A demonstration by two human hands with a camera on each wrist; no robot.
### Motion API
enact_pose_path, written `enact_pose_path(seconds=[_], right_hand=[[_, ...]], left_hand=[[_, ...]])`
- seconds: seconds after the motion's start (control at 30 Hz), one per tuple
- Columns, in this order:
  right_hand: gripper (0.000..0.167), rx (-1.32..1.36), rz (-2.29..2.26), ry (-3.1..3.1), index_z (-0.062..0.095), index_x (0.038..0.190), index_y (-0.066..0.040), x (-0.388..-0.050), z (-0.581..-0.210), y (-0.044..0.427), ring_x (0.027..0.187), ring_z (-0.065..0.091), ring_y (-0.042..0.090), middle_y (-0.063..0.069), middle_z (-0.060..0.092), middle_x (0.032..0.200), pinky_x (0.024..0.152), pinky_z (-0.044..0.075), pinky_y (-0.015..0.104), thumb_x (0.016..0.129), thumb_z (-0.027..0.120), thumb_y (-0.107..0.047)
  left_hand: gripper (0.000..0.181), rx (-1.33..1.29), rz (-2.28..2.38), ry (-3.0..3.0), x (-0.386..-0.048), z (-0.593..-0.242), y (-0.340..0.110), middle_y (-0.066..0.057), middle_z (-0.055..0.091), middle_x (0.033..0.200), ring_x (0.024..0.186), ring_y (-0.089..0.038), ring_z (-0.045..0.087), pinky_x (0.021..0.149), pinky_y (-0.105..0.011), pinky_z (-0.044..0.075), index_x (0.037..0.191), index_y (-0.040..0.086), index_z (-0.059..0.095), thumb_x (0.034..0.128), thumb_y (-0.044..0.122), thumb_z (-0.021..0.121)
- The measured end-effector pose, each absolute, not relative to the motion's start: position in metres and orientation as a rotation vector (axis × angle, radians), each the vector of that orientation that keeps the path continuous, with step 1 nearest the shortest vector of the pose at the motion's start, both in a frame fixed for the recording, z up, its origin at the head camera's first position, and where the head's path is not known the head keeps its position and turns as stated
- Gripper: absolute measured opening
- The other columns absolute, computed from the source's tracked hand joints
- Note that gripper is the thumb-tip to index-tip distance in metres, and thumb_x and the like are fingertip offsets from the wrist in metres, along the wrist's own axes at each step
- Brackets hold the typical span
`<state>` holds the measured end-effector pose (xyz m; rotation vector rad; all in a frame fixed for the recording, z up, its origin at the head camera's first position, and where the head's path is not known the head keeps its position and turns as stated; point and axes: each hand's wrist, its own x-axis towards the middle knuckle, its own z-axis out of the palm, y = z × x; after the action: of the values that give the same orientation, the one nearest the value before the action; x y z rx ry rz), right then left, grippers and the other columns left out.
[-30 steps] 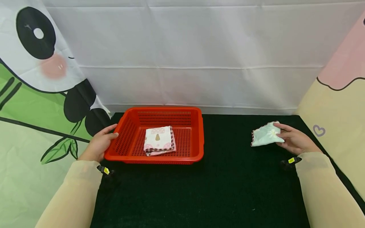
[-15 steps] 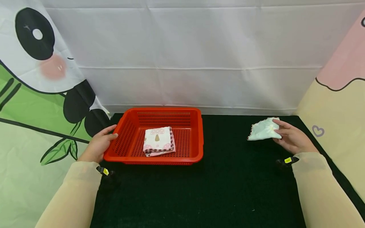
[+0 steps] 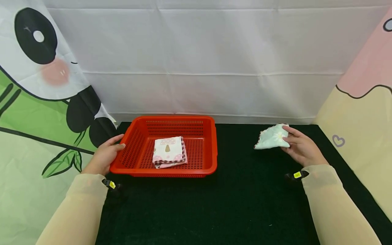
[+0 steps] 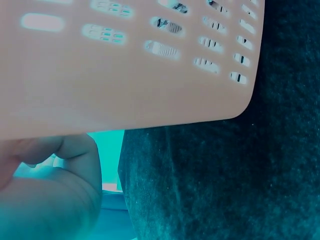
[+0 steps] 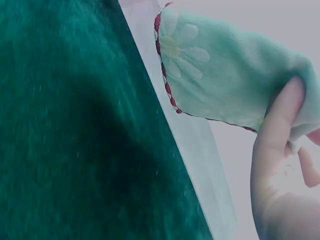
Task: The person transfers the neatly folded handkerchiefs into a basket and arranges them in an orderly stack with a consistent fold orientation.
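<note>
A red plastic basket (image 3: 209, 170) stands on the dark cloth left of centre. In it lie folded handkerchiefs, the top one a white handkerchief (image 3: 167, 149) with pink prints and a checked edge, over a pink one. My left hand (image 3: 105, 154) grips the basket's left rim; in the left wrist view the basket wall (image 4: 125, 95) hides some of its fingers. At the right, my right hand (image 3: 301, 146) pinches a folded pale-green handkerchief (image 3: 269, 137) above the cloth. That handkerchief shows a white daisy and a dark red stitched edge in the right wrist view.
Dark green cloth (image 3: 232, 200) covers the table. A white sheet (image 3: 196, 54) hangs behind it. Printed cartoon sheets stand at the left (image 3: 27, 112) and the right (image 3: 364, 136).
My right hand has carried the pale-green handkerchief leftward and slightly up, toward the basket. My left hand and the basket have stayed nearly where they were.
</note>
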<state>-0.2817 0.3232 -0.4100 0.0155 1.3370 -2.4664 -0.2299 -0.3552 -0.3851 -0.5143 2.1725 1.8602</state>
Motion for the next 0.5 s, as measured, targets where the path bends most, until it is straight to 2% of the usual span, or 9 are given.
enact_pose_path(seconds=[0.33, 0.5], right_hand=[[0.055, -0.122, -2.447, 1.393, 0.046, 0.156, -0.013, -0.284, -0.386, 0.283, 0.121, 0.047, 0.022, 0.003, 0.034, 0.149, 0.091, 0.054, 0.03, 0.105, 0.05, 0.007], [0.056, -0.157, -2.45, 1.372, 0.042, 0.157, -0.011, -0.284, -0.377, 0.267, 0.121, 0.045, 0.023, 0.004, 0.031, 0.152, 0.09, 0.055, 0.03, 0.105, 0.049, 0.007]], left_hand=[[0.065, -0.504, 1.853, 2.19, -0.229, -0.384, -0.357, -0.016, 0.03, 0.164, 0.127, -0.024, 0.055, 0.092, -0.035, 0.057, 0.167, 0.031, 0.019, 0.1093, 0.031, 0.05], [0.066, -0.5, 1.851, 2.188, -0.227, -0.383, -0.355, -0.016, 0.03, 0.164, 0.126, -0.023, 0.056, 0.093, -0.036, 0.056, 0.167, 0.031, 0.018, 0.1093, 0.03, 0.05]])
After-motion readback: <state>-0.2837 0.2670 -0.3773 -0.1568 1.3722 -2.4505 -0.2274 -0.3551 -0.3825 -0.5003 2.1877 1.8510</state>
